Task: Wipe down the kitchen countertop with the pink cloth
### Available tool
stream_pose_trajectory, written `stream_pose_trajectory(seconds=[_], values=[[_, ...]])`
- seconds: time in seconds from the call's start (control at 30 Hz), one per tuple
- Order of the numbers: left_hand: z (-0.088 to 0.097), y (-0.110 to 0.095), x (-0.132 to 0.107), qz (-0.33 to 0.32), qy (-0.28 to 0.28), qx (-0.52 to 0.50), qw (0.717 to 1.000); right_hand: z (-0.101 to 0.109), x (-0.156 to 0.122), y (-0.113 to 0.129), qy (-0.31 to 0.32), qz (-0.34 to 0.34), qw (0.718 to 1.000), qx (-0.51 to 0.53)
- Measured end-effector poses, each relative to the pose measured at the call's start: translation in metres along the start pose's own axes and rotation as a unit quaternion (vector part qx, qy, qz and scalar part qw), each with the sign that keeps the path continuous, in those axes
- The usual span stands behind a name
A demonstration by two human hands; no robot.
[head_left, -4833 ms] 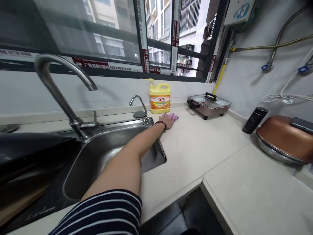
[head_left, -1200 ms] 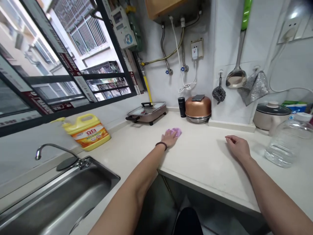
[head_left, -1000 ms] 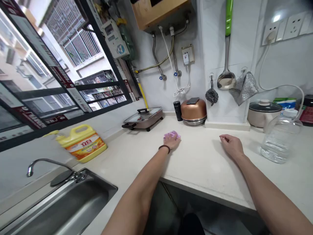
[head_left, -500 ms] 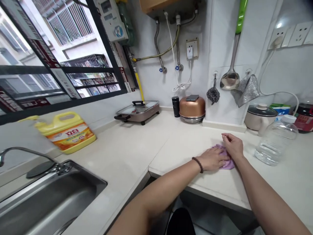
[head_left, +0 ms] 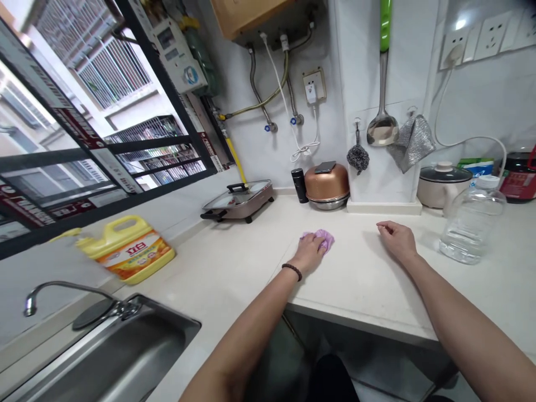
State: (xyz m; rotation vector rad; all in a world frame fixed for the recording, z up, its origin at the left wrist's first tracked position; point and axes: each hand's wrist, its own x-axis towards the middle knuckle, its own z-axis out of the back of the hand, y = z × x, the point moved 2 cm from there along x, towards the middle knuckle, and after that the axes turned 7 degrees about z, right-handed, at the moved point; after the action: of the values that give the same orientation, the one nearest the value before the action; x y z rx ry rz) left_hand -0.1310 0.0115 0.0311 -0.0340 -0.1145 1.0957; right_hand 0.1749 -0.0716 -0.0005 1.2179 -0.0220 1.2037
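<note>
Main delta: cloth (head_left: 325, 239) went left. Half a second ago it was up against the right hand (head_left: 397, 241); now it's well apart from it, bunched on the counter (head_left: 360, 279) close to the seam, with bare surface between the two hands.

Left hand (head_left: 307, 254) went with it: palm down, fingers bent over the cloth and gripping it, purple edges sticking out past the fingertips. Net effect, as I read it: a sideways stroke back across the same stretch of counter, so that stretch looks to be getting repeat passes, cloth kept under control throughout.

Right hand hasn't shifted noticeably. Sits at the counter, left of the bottle (head_left: 471, 223) and not touching it, fingers loosely curled; nothing seen in it (palm's hidden, so can't tell how far it's closed).

Surroundings unchanged: pot (head_left: 326, 192) and flask (head_left: 298, 187) at the back wall beyond the cloth, pan (head_left: 238, 200) to their left, jug (head_left: 132, 254) behind the sink (head_left: 121, 357). Cloth touches none of them.
</note>
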Motion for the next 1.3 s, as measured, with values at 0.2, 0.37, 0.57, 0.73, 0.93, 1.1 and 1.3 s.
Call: stream_pose_trajectory(seconds=[0.2, 0.37, 0.57, 0.73, 0.93, 1.1, 1.3], values=[[-0.024, -0.069, -0.001, -0.149, 0.091, -0.020, 0.984, 0.001, 0.000, 0.001, -0.004, -0.005, 1.000, 0.000], [-0.031, -0.134, -0.025, -0.311, 0.134, -0.039, 0.940, 0.002, 0.000, 0.002, -0.006, -0.013, 1.000, 0.020], [-0.029, -0.142, 0.034, -0.251, 0.082, -0.032, 0.964, 0.002, 0.001, -0.001, -0.008, 0.000, 1.000, 0.019], [-0.026, -0.108, 0.102, -0.067, 0.059, -0.025, 0.996, 0.000, 0.001, -0.001, -0.002, 0.005, 1.000, 0.012], [-0.029, -0.100, 0.097, -0.071, 0.053, 0.000, 0.996, -0.004, 0.002, 0.004, 0.016, -0.001, 1.000, 0.014], [-0.024, -0.108, 0.023, -0.181, 0.088, -0.011, 0.980, -0.003, 0.001, 0.006, 0.014, -0.008, 1.000, 0.011], [-0.013, -0.099, -0.052, -0.269, 0.114, -0.023, 0.956, 0.000, 0.000, 0.003, 0.015, -0.015, 1.000, 0.012]])
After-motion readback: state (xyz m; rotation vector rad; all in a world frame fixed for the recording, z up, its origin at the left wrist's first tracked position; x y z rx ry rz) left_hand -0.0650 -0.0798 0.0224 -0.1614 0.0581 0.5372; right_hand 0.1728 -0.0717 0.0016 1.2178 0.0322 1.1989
